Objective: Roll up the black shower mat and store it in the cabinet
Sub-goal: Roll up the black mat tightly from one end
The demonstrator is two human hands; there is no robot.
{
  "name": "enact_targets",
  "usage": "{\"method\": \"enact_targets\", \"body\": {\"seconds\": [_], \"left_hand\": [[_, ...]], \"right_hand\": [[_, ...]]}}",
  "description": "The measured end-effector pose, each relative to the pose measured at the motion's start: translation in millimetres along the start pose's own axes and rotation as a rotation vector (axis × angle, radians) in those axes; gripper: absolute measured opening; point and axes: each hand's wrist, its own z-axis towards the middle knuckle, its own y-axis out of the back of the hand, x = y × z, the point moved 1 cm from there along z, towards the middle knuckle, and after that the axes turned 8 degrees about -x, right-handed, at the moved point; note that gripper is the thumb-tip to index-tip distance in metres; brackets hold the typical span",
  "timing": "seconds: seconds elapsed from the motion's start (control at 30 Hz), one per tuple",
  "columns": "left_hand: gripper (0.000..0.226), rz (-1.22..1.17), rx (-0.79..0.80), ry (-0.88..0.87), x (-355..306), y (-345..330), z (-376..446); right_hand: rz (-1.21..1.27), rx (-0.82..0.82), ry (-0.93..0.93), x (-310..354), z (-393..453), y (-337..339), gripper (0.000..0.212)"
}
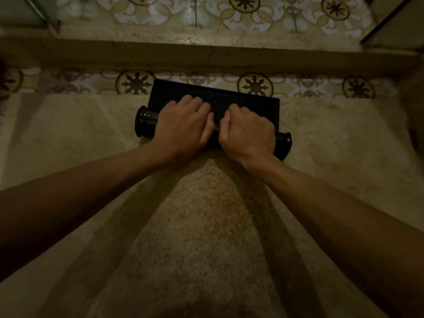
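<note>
Speckled stone floor (202,226) lies beneath your forearms. Your left hand (183,129) and right hand (246,131), fingers curled, press the ribbed black shower mat (241,99), partly rolled into a cylinder, beside patterned tiles (254,84).

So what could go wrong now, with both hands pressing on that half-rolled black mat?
1. Both hands, left and right, sit near the middle of the black gridded rubber shower mat, so the roll's free ends may loosen or telescope.
2. A short flat strip remains, ending near the patterned floor tiles and the raised stone step; the roll could bump the step.
</note>
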Motion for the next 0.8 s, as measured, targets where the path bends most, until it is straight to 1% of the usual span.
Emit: {"method": "enact_targets", "body": {"seconds": [0.07,0.13,0.2,0.27,0.33,0.4,0.5,0.6,0.7,0.8], "left_hand": [[0.032,-0.001,-0.035,0.027,1.1,-1.2,-10.3],[0.037,0.009,-0.046,0.004,4.0,-3.7,-19.3],[0.038,0.044,-0.036,-0.053,6.7,-5.5,-16.8],[0.035,0.053,-0.025,-0.068,8.2,-6.7,-5.6],[0.032,0.018,-0.021,-0.046,10.3,-7.0,5.2],[0.033,-0.018,-0.032,-0.009,12.9,-8.5,14.1],[0.038,-0.018,-0.029,0.043,10.5,-9.0,27.0],[0.037,0.054,-0.021,0.041,4.7,-9.9,17.3],[0.036,0.046,-0.053,-0.010,4.7,-11.1,-1.2],[0.033,0.069,-0.049,-0.065,9.1,-14.1,13.0]], "right_hand": [[0.022,0.031,-0.032,-1.8,7.6,-2.4,0.030],[0.019,0.045,-0.050,-1.8,11.3,-4.7,0.031],[0.007,0.008,-0.043,-1.6,7.0,-3.1,0.030],[-0.034,-0.050,-0.005,-1.8,-3.5,-1.8,0.033],[-0.083,-0.064,0.027,-0.8,-13.2,-1.5,0.040],[-0.122,-0.029,0.050,-2.7,-8.4,-3.6,0.045],[-0.079,0.021,0.052,-6.7,17.5,-5.0,0.049],[-0.041,0.026,0.051,-9.4,27.3,-7.9,0.047],[-0.053,-0.032,0.047,-9.1,19.8,-8.1,0.041],[-0.076,-0.110,0.012,-4.8,4.6,-8.8,0.037]]}}
